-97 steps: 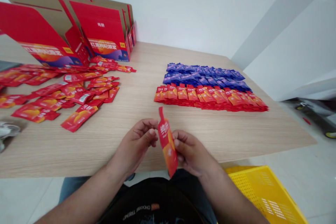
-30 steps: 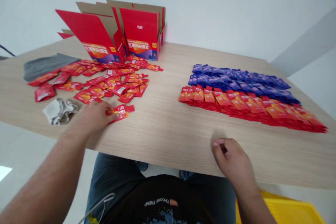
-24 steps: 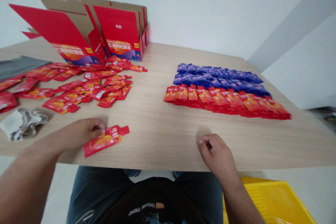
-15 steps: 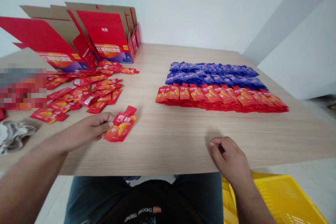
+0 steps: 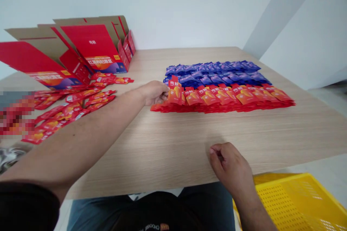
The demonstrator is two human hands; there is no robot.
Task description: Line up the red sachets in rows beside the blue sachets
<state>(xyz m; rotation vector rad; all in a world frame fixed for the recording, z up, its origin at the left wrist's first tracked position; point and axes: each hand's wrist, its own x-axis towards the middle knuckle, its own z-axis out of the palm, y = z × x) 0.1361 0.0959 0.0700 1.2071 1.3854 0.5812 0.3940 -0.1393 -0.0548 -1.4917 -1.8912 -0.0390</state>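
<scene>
Item 1: left hand (image 5: 155, 93), arm fully extended across the counter (image 5: 173, 158) from the lower left, dark sleeve (image 5: 27, 202) at the frame's bottom-left corner. Its grip is clamped on item 2, the fingers and thumb closed at the sachet's left edge, though the exact hold is partly hidden. Item 2: printed orange-red sachet (image 5: 175, 91), upright and slightly tilted, at the left end of the front row, centre of the frame, with its top standing above its neighbours. Item 3: right hand (image 5: 229, 162), lower centre-right, near the counter's front edge, its grip curled together and holding nothing visible. Item 4: orange-red sachet rows (image 5: 233, 99), overlapping, running toward the right. Item 5: blue sachet rows (image 5: 214, 74), directly behind item 4. Item 6: loose red sachets (image 5: 67, 104), scattered at left, partly behind the left forearm. Item 7: red printed carton blanks (image 5: 92, 43), upper left. Item 8: yellow perforated crate (image 5: 295, 202), lower right, cut off by the frame. Obscured: a pixelated patch (image 5: 16, 113) at the left edge hides whatever lies there; a crumpled cloth (image 5: 11, 157) below it is blurred and cut off.
</scene>
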